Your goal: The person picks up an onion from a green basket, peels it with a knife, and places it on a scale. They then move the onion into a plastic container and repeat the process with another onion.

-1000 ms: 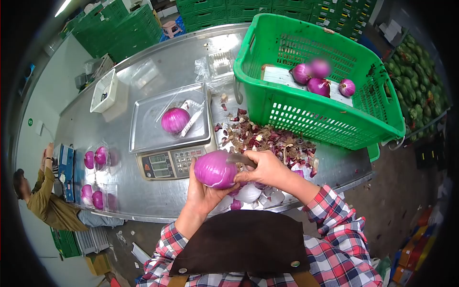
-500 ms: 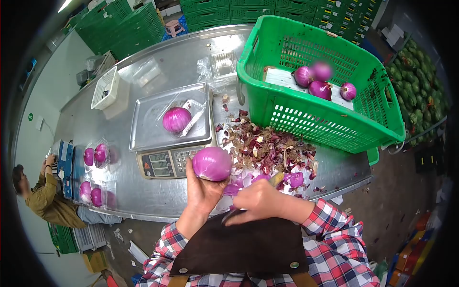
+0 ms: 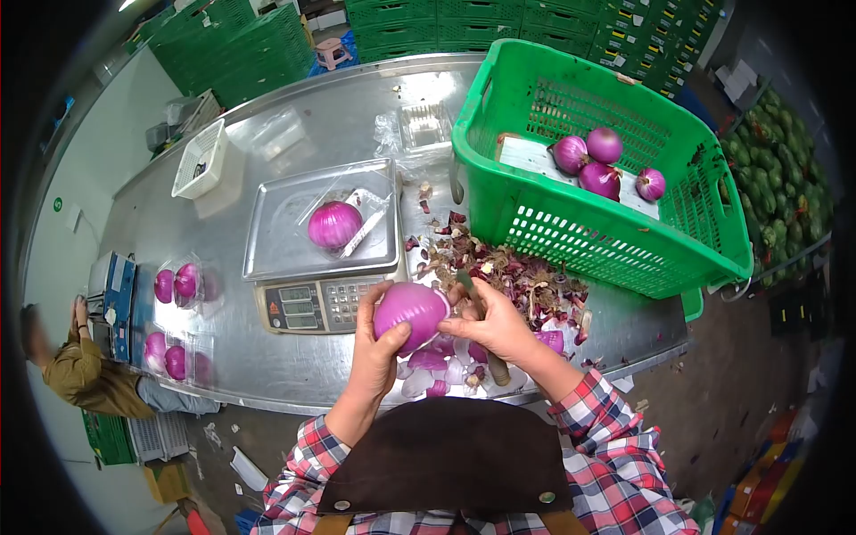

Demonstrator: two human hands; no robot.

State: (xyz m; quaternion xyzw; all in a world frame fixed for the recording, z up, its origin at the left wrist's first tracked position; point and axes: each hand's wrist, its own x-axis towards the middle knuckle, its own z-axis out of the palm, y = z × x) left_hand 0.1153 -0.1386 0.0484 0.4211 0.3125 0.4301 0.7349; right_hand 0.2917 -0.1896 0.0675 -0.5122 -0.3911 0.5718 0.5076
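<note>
A large peeled red onion [image 3: 410, 314] is held up over the table's near edge. My left hand [image 3: 373, 348] is wrapped round its left side, thumb across the front. At the onion's right end, my right hand [image 3: 499, 328] has thumb and fingers close to the root or stem end. That same hand grips a small knife [image 3: 498, 369], its handle pointing down and its dark blade up past the fingers. Loose skins [image 3: 430, 360] lie beneath. Behind the held onion, a wrapped onion [image 3: 334, 225] rests on the weighing scale [image 3: 290, 308].
A green crate [image 3: 606, 254] with several onions stands at the right. Onion peelings [image 3: 486, 254] are heaped before it. Wrapped onion packs [image 3: 176, 283] and a white basket [image 3: 200, 165] are at the left. Another person [image 3: 94, 370] works beyond the left edge.
My right hand has risen from near the apron to the onion, turning the knife blade upward. The onion has tilted and shifted slightly down and right in my left hand.
</note>
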